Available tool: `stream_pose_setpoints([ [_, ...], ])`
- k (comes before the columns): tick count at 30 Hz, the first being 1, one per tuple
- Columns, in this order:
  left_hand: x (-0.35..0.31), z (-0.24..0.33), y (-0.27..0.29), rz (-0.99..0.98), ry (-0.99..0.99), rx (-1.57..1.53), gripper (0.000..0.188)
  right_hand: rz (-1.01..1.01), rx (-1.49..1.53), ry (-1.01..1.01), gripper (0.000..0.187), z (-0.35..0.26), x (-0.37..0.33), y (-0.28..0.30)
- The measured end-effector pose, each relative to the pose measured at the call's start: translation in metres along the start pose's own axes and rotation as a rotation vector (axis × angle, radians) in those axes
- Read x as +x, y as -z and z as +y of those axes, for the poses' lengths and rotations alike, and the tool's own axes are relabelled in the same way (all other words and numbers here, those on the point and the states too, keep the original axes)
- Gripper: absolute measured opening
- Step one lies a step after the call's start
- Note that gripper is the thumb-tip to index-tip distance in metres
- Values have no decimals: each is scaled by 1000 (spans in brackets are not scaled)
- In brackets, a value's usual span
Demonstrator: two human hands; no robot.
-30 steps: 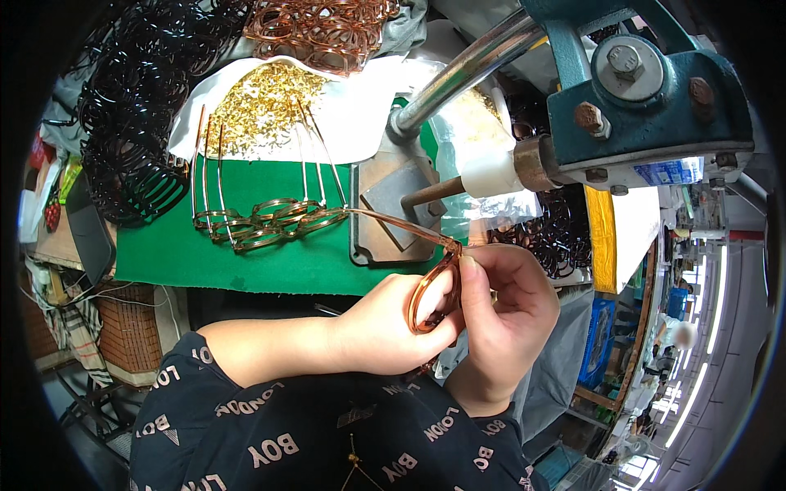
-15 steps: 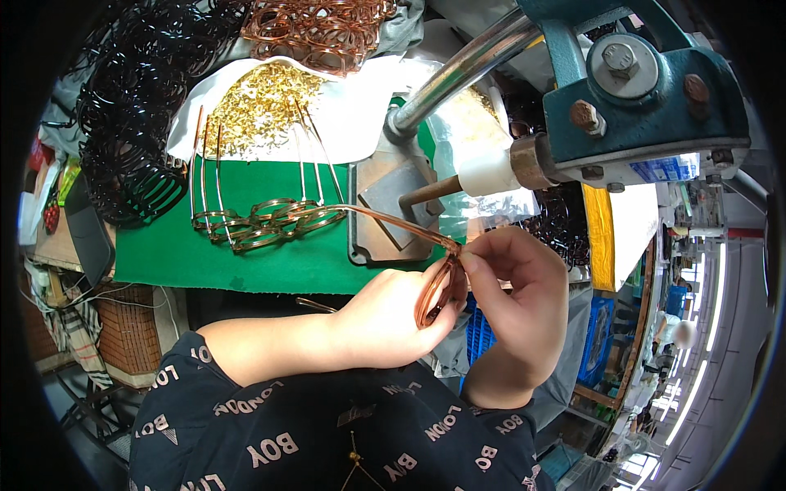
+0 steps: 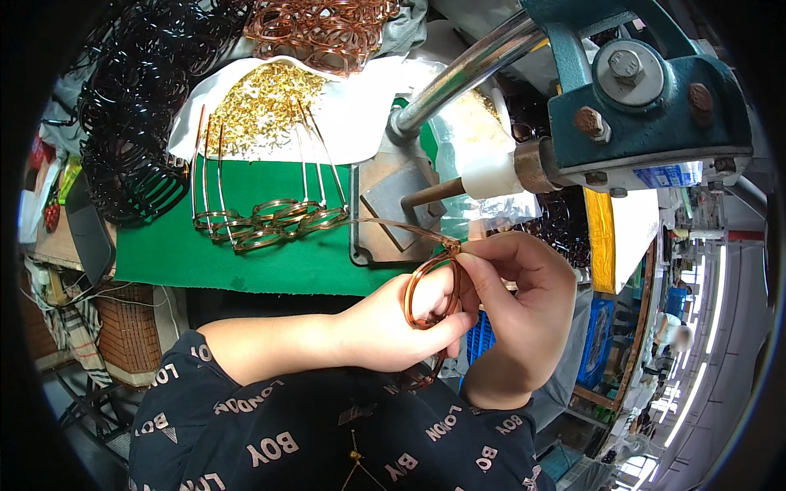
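Observation:
A brown translucent eyeglass frame (image 3: 411, 296) is held between my two hands, in front of the press base. My left hand (image 3: 393, 323) is closed around its rim, the thumb lying across the front. With thumb and forefinger, my right hand (image 3: 520, 282) pinches the corner where the temple arm (image 3: 401, 226) joins the front. That temple stretches left over the metal base plate (image 3: 364, 250). Left of it, several assembled eyeglass frames (image 3: 266, 221) lie on the green mat (image 3: 180, 266), temples pointing away. Whether a small part sits in my right fingertips is hidden.
A teal hand press (image 3: 655, 123) with a steel column (image 3: 467, 74) stands at the right. Behind the mat are a white tray (image 3: 352, 123) of small gold parts (image 3: 262, 106), black frames (image 3: 131, 147) and brown frames (image 3: 319, 33). A blue crate (image 3: 596, 340) stands lower right.
The eyeglass frame has turned in my hands: its round rim now faces up more openly and the other rim shows below my left hand. My right hand keeps its pinch at the corner.

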State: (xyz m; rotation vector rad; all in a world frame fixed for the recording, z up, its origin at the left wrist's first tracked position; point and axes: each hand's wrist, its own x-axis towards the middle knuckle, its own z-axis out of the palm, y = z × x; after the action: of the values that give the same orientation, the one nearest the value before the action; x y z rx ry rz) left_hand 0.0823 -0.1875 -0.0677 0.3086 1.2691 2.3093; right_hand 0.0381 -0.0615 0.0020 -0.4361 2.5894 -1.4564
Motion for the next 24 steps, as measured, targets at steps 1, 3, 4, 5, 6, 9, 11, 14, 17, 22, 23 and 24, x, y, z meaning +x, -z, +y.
stream_pose_setpoints([
  [1,-1,1,1,-23,-8,-35,10,5,46,-6,6,0,0,0],
  [3,-2,5,1,-62,-5,-98,11,14,137,-17,7,0,0,0],
  [4,-3,8,1,-79,5,-126,11,-7,164,-18,8,1,-1,0],
  [5,-3,9,2,-95,15,-155,11,-27,192,-20,9,3,-1,2],
  [6,-3,9,2,-103,18,-151,11,-46,220,-22,10,5,-2,3],
  [9,-4,10,2,-124,26,-148,11,-104,448,-55,14,6,3,4],
  [11,-4,12,0,-137,32,-156,11,-169,515,-71,14,8,6,1],
  [14,-4,7,0,-153,20,-156,12,-265,571,-98,13,15,10,1],
  [17,-3,4,2,-186,-6,-135,14,-318,621,-124,11,22,13,1],
  [22,-4,5,4,-220,-5,-117,14,-336,737,-152,12,29,12,0],
  [23,-4,5,4,-226,4,-114,14,-349,759,-148,12,31,12,0],
  [24,-4,6,4,-232,11,-119,14,-362,782,-144,12,33,12,0],
])
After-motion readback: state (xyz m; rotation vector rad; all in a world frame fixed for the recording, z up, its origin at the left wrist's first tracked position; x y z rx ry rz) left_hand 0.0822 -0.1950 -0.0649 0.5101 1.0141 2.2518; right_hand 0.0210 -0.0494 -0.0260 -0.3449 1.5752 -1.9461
